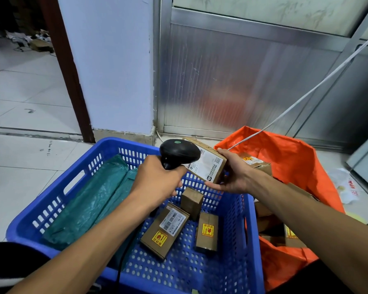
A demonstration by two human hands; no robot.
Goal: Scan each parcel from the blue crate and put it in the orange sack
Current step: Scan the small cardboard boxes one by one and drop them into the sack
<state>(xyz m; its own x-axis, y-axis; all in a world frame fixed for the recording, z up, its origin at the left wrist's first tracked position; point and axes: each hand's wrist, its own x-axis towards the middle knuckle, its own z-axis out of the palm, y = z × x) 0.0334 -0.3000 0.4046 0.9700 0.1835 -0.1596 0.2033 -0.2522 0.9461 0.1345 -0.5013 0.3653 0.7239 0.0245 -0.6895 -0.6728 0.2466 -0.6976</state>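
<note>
My left hand [157, 181] grips the handle of a black barcode scanner [179, 152], whose head sits over the white label of a brown cardboard parcel [210, 164]. My right hand [234, 172] holds that parcel by its right end, above the far edge of the blue crate [249, 230]. Inside the crate lie three small cardboard boxes [168, 229], [192, 201], [207, 232] and two green plastic mailers [94, 200]. The orange sack [285, 158] stands open right of the crate with several cardboard parcels [255, 163] in it.
A white pillar [115, 81] and a metal-framed panel [242, 81] stand behind the crate. A white cable [306, 92] runs diagonally down to the sack. A crumpled white plastic bag [346, 187] lies on the tiled floor at right. A doorway opens at left.
</note>
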